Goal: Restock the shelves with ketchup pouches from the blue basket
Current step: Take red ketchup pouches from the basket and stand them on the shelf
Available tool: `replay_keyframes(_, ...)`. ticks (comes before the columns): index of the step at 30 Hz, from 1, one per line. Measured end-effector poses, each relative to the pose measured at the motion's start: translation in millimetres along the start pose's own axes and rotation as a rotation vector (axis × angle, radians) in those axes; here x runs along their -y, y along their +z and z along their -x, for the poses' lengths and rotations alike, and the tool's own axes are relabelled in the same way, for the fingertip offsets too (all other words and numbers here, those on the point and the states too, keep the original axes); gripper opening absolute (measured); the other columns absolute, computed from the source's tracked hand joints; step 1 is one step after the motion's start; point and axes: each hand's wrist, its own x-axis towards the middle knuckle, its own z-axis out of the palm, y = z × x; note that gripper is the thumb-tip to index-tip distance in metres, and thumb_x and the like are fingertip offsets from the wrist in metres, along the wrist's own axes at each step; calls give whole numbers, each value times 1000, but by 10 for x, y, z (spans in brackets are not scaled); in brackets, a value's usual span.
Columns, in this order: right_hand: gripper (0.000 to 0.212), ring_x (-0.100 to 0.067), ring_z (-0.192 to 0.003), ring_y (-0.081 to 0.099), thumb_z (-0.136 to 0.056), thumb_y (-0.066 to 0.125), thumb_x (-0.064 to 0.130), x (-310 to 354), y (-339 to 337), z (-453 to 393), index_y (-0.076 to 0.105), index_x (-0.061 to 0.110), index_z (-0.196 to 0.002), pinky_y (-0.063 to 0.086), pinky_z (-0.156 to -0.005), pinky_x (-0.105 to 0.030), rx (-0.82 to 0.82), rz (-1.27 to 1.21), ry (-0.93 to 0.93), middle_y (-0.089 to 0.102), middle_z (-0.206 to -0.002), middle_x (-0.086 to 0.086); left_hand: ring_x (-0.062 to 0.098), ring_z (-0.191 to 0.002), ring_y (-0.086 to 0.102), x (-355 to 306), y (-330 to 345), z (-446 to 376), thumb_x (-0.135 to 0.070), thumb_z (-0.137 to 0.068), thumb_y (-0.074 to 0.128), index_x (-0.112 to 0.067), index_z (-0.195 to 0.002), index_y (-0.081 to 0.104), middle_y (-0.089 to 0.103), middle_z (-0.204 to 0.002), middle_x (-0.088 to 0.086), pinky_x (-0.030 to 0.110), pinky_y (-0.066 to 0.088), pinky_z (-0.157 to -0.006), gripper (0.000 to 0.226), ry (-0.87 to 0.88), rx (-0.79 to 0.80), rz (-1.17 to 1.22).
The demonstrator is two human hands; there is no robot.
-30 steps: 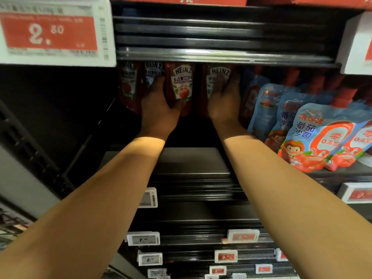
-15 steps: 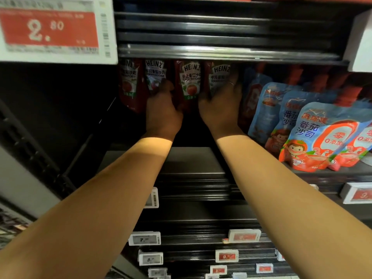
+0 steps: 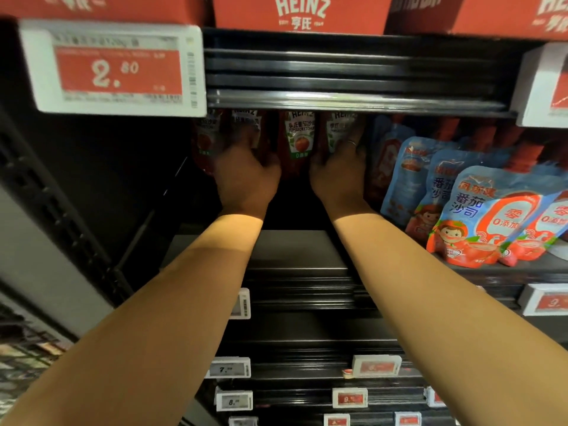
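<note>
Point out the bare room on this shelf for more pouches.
Free: the dark shelf front between both forearms, before the Heinz pouches, and the gap left of the leftmost one. Crowded: the back row where the left hand and right hand work, and the right side, packed with blue pouches.

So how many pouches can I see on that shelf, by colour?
Red Heinz pouches: 4
Blue pouches, fronts showing: 5
Total: 9, with more hidden behind the blue ones.
</note>
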Motion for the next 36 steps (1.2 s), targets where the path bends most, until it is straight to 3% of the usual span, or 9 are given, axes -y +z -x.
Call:
replay_keyframes(2,101,-43,-139,37,-86,67,30,-12,-46,39,2,12,-161,33,-117,-43,-7,-28,-1,35,-150,-27,40,-120,52,68,-107,-36,-39,-69,70,-7,-125,56,55,-130,20,43,43,-103,67,-122,-204,-7)
replay_keyframes(3,104,-43,-140,35,-84,70,33,-21,-66,53,2,13,-161,32,-117,-44,-2,-22,-6,33,-151,-26,43,-121,49,104,-146,-47,-42,-65,70,-3,-127,51,52,-130,22,46,42,-105,76,-173,-226,-11)
replay_keyframes(8,123,-43,-147,19,-76,78,52,-28,-60,97,-4,18,-160,23,-120,-44,100,151,20,12,-157,-24,44,-134,36,188,-115,-64,-43,-62,85,-8,-146,28,36,-144,22,47,38,-108,107,-371,-15,-8)
replay_keyframes(17,120,-48,-144,24,-78,79,50,-53,18,0,-3,20,-161,25,-118,-49,101,152,46,13,-156,-27,41,-131,40,237,-39,-152,-40,-58,90,-3,-142,32,39,-140,23,44,40,-110,109,-338,29,-35)
replay_keyframes(24,136,-45,-146,20,-65,85,58,-61,57,34,-3,16,-159,24,-118,-49,99,139,58,9,-157,-25,40,-134,37,206,-27,-172,-44,-57,92,-7,-145,29,34,-145,20,49,39,-112,114,-326,66,-91)
replay_keyframes(36,130,-45,-142,29,-65,85,57,-115,60,29,6,14,-158,29,-117,-50,64,146,71,23,-152,-25,42,-134,38,219,-51,-142,-42,-58,92,-6,-145,29,33,-145,22,49,39,-111,113,-319,97,-94)
